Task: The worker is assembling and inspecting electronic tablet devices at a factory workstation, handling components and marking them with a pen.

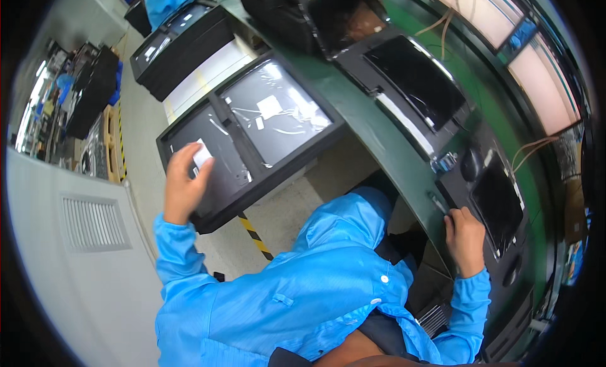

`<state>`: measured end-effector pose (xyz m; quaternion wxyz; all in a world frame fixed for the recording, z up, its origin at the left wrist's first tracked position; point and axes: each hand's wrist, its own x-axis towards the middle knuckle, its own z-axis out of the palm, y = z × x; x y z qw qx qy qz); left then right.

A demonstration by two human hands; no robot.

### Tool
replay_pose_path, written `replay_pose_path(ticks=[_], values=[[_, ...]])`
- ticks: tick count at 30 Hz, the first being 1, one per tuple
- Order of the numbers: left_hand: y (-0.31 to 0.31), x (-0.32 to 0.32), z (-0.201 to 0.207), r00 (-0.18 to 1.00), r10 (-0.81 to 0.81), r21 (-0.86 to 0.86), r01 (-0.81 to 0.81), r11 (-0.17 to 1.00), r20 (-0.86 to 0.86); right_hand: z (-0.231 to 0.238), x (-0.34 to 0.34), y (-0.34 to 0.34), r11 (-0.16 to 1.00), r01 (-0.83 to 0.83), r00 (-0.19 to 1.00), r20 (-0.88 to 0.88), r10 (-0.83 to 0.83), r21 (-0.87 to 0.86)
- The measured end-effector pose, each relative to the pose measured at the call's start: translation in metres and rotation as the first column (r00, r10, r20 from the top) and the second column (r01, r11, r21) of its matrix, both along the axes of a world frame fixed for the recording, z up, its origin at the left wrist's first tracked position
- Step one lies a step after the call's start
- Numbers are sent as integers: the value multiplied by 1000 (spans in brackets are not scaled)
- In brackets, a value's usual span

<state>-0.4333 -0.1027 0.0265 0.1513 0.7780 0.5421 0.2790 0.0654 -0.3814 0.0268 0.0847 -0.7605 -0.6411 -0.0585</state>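
My left hand (184,185) is over the left compartment of a black foam tray (268,171). Its thumb and fingers are apart around a white label (202,155) on a dark display panel (218,139) in film; I cannot tell whether they touch the label. A second film-covered panel (278,130) fills the right compartment, with a white label (269,107) near its middle. Resting at the green bench's edge, my right hand (466,239) is closed on a slim grey pen-like tool (437,203), pointing away from me.
Along the green bench (372,136) lie a black screen unit (413,79), another dark screen (499,206) and a small clear-and-metal item (445,162). Another foam tray (180,45) stands beyond mine, near a person's blue sleeve (165,4). Lit panels (543,83) line the right.
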Motion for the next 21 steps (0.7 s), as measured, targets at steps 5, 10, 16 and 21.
replay_pose_path(ticks=[5,10,16,21], values=[[28,-73,-69,975,183,149,-163,975,-128,21,-62,80,990,-71,781,-610,133,125],[37,-76,-75,982,180,74,-184,980,53,13,-210,211,773,-510,393,-697,600,378],[31,-79,-77,966,212,68,-224,972,148,-39,-355,296,708,-619,212,-795,568,340],[30,-75,-72,961,220,44,-230,972,169,-54,-372,307,738,-598,276,-785,555,312]])
